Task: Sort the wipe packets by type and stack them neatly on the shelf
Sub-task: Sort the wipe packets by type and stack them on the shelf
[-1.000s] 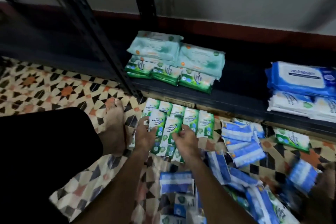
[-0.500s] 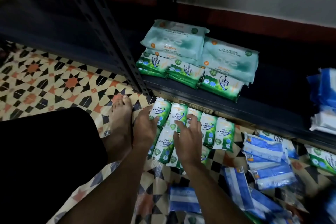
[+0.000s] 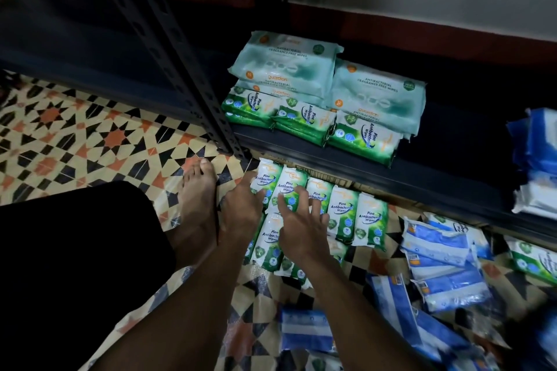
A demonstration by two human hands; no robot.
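Here, in the head view, the green packets (image 3: 343,214) lie in rows on the tiled floor (image 3: 90,141), just in front of the shelf (image 3: 422,181). The right hand (image 3: 301,226) spreads its fingers, tips touching a back-row packet. The left hand (image 3: 241,208) lies against the leftmost ones; whether it grips, I cannot tell. The packets look light, soft and slick-wrapped, so they are probably best squeezed together from the long sides. A green stack (image 3: 304,123) and pale packs (image 3: 286,66) sit on the dark shelf, and blue packets (image 3: 443,262) litter the floor to the right. The room is dim.
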